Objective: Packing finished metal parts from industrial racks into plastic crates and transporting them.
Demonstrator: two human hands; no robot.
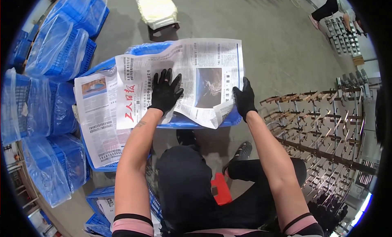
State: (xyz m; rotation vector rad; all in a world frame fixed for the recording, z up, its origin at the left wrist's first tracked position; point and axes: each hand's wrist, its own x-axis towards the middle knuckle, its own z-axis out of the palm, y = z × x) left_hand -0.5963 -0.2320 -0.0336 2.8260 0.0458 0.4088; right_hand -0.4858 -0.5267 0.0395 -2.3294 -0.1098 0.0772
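An unfolded newspaper (185, 59) with a red masthead and a dark picture lies across a blue plastic-lined crate (233, 118) in front of me. Another newspaper sheet (100, 133) overlaps it on the left and hangs over the crate's side. My left hand (165, 91), in a black glove, rests on the middle of the paper with its fingers spread. At the paper's right edge is my gloved right hand (246, 99), thumb and forefinger apart, the thumb over the edge. The near right corner of the paper curls up. What lies under the sheets is hidden.
Blue crates (57, 49) wrapped in clear plastic stack along the left. A low dark stool (163, 32) bearing a pale yellow pile stands ahead. To the right is a rack (318, 135) with rows of metal hooks. A red object (221, 189) sits between my legs.
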